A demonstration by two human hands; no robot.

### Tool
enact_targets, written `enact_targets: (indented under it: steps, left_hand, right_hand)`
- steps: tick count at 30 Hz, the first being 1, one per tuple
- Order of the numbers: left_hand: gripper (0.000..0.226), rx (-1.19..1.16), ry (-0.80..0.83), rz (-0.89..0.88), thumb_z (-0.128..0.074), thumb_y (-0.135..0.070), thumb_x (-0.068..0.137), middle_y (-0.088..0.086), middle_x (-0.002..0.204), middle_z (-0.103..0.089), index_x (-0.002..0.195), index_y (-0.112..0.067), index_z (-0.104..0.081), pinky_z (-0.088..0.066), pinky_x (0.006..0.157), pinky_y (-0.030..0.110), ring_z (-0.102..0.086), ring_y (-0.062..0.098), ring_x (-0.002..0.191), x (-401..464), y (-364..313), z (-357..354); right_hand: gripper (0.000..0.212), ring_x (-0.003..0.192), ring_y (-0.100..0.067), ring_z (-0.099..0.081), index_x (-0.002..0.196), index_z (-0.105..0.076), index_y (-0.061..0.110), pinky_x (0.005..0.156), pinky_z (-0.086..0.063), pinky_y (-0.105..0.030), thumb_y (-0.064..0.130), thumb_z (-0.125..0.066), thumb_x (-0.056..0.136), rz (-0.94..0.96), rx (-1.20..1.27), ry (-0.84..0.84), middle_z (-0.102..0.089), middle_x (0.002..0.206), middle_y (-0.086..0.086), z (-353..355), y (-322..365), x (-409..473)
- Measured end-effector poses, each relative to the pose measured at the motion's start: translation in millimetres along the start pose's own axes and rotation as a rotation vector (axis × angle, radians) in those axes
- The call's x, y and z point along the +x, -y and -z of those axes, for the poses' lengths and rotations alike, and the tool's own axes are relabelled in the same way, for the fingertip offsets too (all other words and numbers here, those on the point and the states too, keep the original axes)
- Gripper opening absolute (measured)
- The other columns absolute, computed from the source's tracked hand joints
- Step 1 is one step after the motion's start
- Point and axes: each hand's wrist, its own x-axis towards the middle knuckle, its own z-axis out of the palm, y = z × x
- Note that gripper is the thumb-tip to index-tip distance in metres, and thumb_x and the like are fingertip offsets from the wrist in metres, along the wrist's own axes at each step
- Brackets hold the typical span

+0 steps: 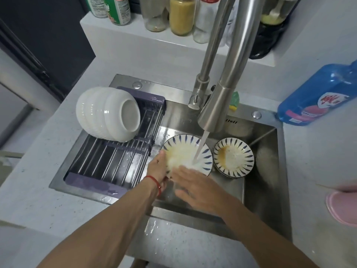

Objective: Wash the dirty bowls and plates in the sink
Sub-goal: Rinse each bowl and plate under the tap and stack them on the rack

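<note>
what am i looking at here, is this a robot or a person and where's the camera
This is a person, not a robot. The one picture comes from a wide-angle camera worn on the head, looking down at the person's own arms over a steel sink.

The left hand, with a red string at the wrist, grips the edge of a blue-patterned plate under the running faucet. The right hand lies flat against the plate, rubbing it; whether it holds a sponge is not clear.

Beside it in the sink sits a stack of dirty patterned bowls. On the drying rack over the sink's left side lie white bowls, tipped sideways. A blue bottle stands on the counter at right.
</note>
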Motion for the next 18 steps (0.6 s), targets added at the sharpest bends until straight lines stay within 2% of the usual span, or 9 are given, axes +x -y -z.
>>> enact_targets:
  steps: [3, 5, 9, 11, 12, 14, 15, 16, 18]
  left_hand:
    - [0.043, 0.003, -0.025, 0.002, -0.045, -0.050, 0.106, 0.011, 0.096, -0.080, 0.115, -0.016, -0.070, -0.061, 0.091, 0.051, -0.075, 0.034, 0.097, 0, -3, 3]
    - [0.049, 0.001, -0.047, 0.036, -0.046, -0.053, 0.105, 0.014, 0.102, -0.078, 0.119, -0.013, -0.070, -0.063, 0.086, 0.049, -0.075, 0.033, 0.095, 1, -3, 1]
    - [0.069, -0.091, 0.062, 0.049, -0.049, -0.069, 0.097, 0.022, 0.112, -0.076, 0.121, -0.007, -0.069, -0.060, 0.090, 0.052, -0.073, 0.036, 0.100, -12, -21, -28]
    - [0.101, 0.041, 0.116, 0.023, -0.050, -0.090, 0.078, 0.023, 0.129, -0.068, 0.137, -0.010, -0.060, -0.052, 0.105, 0.055, -0.069, 0.034, 0.112, -21, -15, -57]
    - [0.111, 0.162, 0.125, -0.007, -0.044, -0.095, 0.073, 0.021, 0.145, -0.058, 0.152, -0.018, -0.045, -0.045, 0.113, 0.055, -0.061, 0.034, 0.127, -21, -7, -69]
    - [0.085, 0.405, 0.137, -0.158, -0.031, -0.080, 0.087, 0.007, 0.170, -0.022, 0.161, -0.042, -0.018, -0.027, 0.123, 0.057, -0.029, 0.031, 0.152, -20, 0, -86]
    - [0.068, 0.465, 0.125, -0.224, -0.030, -0.069, 0.096, 0.000, 0.172, -0.011, 0.159, -0.050, -0.014, -0.020, 0.125, 0.059, -0.018, 0.029, 0.156, -14, 3, -86]
    - [0.058, 0.505, 0.114, -0.268, -0.031, -0.057, 0.103, -0.002, 0.172, -0.010, 0.159, -0.053, -0.014, -0.020, 0.124, 0.058, -0.017, 0.028, 0.156, -14, 0, -84]
    - [0.058, 0.477, 0.113, -0.242, -0.037, -0.049, 0.107, 0.004, 0.164, -0.031, 0.161, -0.045, -0.017, -0.039, 0.115, 0.051, -0.041, 0.031, 0.145, -5, -3, -71]
  right_hand:
    - [0.075, 0.146, -0.021, -0.042, 0.153, -0.045, 0.020, 0.121, -0.033, -0.043, 0.011, -0.075, 0.085, -0.076, -0.169, -0.195, -0.047, 0.157, -0.001, -11, -24, -18]
    - [0.083, 0.131, -0.024, -0.058, 0.143, -0.058, 0.017, 0.115, -0.042, -0.044, -0.010, -0.081, 0.068, -0.153, -0.179, -0.313, -0.063, 0.140, -0.004, -19, -32, -9]
    - [0.057, 0.095, -0.020, -0.074, 0.123, -0.074, 0.023, 0.082, -0.062, -0.035, -0.001, -0.086, 0.073, -0.334, 0.046, -0.440, -0.077, 0.111, 0.001, -9, -7, 11]
    - [0.025, 0.083, -0.020, -0.073, 0.113, -0.076, 0.017, 0.069, -0.058, -0.027, 0.008, -0.074, 0.090, -0.574, 0.377, -0.454, -0.078, 0.096, -0.002, -3, 4, 18]
    - [0.015, 0.080, -0.020, -0.073, 0.105, -0.077, 0.013, 0.065, -0.057, -0.024, 0.008, -0.070, 0.094, -0.677, 0.630, -0.456, -0.077, 0.090, -0.003, -1, 6, 21]
    - [0.010, 0.085, -0.024, -0.075, 0.099, -0.076, 0.011, 0.069, -0.061, -0.031, 0.007, -0.068, 0.095, -0.790, 1.070, -0.533, -0.078, 0.088, -0.006, 9, 3, 18]
    - [0.011, 0.090, -0.025, -0.076, 0.103, -0.075, 0.013, 0.075, -0.062, -0.038, 0.008, -0.070, 0.094, -0.812, 1.231, -0.575, -0.079, 0.092, -0.006, 14, 0, 11]
    - [0.016, 0.095, -0.025, -0.076, 0.108, -0.074, 0.014, 0.081, -0.061, -0.043, 0.008, -0.070, 0.093, -0.816, 1.398, -0.603, -0.079, 0.099, -0.006, 22, -4, 2]
    - [0.027, 0.105, -0.028, -0.073, 0.118, -0.069, 0.010, 0.091, -0.058, -0.050, 0.003, -0.070, 0.092, -0.786, 1.699, -0.639, -0.077, 0.111, -0.009, 31, -9, -12]
